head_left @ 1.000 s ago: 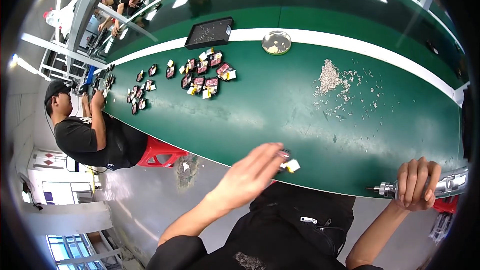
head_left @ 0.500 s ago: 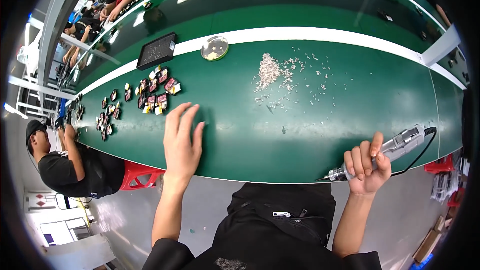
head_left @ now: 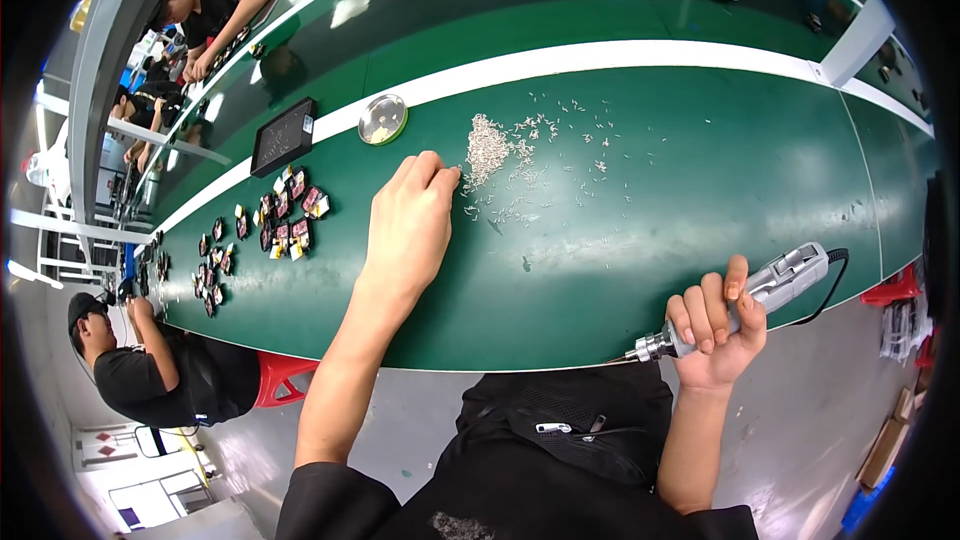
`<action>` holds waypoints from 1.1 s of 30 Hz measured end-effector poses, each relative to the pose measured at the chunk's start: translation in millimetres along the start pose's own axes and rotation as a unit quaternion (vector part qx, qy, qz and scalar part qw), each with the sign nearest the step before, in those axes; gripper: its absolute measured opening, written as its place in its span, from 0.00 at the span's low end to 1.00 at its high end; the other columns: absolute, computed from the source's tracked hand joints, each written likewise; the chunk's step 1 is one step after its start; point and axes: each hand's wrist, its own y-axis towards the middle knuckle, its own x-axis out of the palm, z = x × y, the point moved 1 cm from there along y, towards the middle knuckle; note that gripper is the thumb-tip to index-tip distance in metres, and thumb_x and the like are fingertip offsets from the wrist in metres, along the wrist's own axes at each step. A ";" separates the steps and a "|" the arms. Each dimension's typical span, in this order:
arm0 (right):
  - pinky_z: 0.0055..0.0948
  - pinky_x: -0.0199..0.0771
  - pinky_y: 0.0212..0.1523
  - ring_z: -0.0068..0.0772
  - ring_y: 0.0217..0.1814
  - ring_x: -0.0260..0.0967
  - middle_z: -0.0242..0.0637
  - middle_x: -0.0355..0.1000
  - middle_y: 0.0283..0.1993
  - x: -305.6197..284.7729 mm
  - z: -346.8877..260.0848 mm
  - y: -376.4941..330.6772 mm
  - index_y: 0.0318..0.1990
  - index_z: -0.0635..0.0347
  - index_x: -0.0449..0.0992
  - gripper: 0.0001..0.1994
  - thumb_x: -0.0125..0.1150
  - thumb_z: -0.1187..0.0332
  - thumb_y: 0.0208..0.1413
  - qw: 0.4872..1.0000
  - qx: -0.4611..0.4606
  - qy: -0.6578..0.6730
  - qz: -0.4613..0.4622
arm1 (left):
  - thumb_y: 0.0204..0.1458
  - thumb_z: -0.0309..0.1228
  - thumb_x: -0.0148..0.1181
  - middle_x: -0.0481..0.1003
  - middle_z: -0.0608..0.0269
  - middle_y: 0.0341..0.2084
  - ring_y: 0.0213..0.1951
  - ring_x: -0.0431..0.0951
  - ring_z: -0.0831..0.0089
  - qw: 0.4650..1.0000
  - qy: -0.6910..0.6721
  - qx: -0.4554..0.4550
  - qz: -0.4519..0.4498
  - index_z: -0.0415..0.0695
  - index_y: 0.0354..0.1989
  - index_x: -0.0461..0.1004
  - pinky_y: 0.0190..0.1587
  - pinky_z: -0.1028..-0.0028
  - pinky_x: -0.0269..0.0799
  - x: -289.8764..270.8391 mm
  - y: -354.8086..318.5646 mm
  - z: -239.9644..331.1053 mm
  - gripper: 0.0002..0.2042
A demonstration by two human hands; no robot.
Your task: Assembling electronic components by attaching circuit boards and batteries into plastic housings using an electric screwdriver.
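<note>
My right hand (head_left: 718,328) is wrapped round a grey electric screwdriver (head_left: 785,282), whose bit points left along the table's near edge. A black cord runs from its back end. Out over the table reaches my left hand (head_left: 412,220), its fingers curled and pressed together at the left edge of a heap of tiny silvery screw-like pieces (head_left: 487,150). Whatever sits between those fingertips is too small to make out. More of the pieces lie scattered to the right of the heap.
Left of my left hand, several small black-and-red assemblies (head_left: 285,215) lie in clusters on the green table (head_left: 600,290). Behind them stand a black tray (head_left: 284,137) and a round dish (head_left: 384,120) holding small yellowish bits. A co-worker (head_left: 160,360) sits at the left.
My left hand has moved forward and right to the heap, and its spread fingers have closed together. My right hand still holds the screwdriver. The whole view has shifted slightly.
</note>
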 end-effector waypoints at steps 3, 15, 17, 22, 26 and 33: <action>0.26 0.60 0.23 0.20 0.13 0.53 0.26 0.54 0.13 -0.3 -0.3 0.5 0.34 0.57 0.66 0.05 0.48 0.67 0.58 1.000 0.006 0.002 -0.005 | 0.47 0.21 0.60 0.70 0.59 0.28 0.33 0.74 0.61 0.998 0.049 0.044 -0.014 0.37 0.32 0.74 0.34 0.65 0.72 -1.4 2.5 -1.2 0.04; 0.25 0.59 0.24 0.19 0.14 0.52 0.25 0.54 0.14 4.3 -1.8 -0.5 0.35 0.57 0.66 0.04 0.49 0.67 0.58 1.000 -0.013 -0.003 0.008 | 0.55 0.19 0.49 0.67 0.53 0.23 0.25 0.68 0.58 0.958 -0.267 -0.100 -0.015 0.36 0.29 0.64 0.30 0.65 0.65 -15.0 -34.7 50.2 0.03; 0.25 0.58 0.25 0.19 0.14 0.52 0.25 0.54 0.14 8.4 -1.8 2.9 0.36 0.57 0.66 0.05 0.49 0.67 0.59 0.999 -0.030 -0.010 0.010 | 0.57 0.19 0.48 0.67 0.56 0.23 0.23 0.67 0.66 0.912 -0.394 -0.104 -0.035 0.36 0.30 0.64 0.29 0.70 0.64 -15.5 -49.5 79.3 0.04; 0.28 0.63 0.27 0.22 0.16 0.55 0.27 0.56 0.15 42.1 -7.1 1.4 0.36 0.56 0.66 0.06 0.45 0.65 0.60 0.995 -0.084 0.021 -0.056 | 0.57 0.28 0.57 0.70 0.56 0.25 0.27 0.69 0.75 0.677 -0.701 -0.209 -0.083 0.36 0.32 0.67 0.28 0.78 0.65 -13.4 -72.8 120.7 0.08; 0.25 0.61 0.25 0.20 0.15 0.55 0.26 0.57 0.16 67.5 -10.2 -0.3 0.35 0.57 0.65 0.05 0.53 0.68 0.58 0.992 -0.103 -0.004 -0.075 | 0.57 0.22 0.54 0.74 0.53 0.29 0.28 0.72 0.76 0.520 -0.830 -0.189 -0.073 0.34 0.34 0.71 0.29 0.80 0.67 -6.6 -81.2 131.4 0.03; 0.25 0.62 0.27 0.21 0.17 0.57 0.26 0.58 0.17 60.8 -8.3 -5.1 0.37 0.55 0.65 0.05 0.52 0.66 0.59 0.991 -0.107 0.000 -0.083 | 0.60 0.25 0.52 0.73 0.54 0.28 0.28 0.71 0.76 0.458 -0.859 -0.209 -0.088 0.35 0.32 0.70 0.30 0.79 0.67 -14.8 -85.9 140.5 0.07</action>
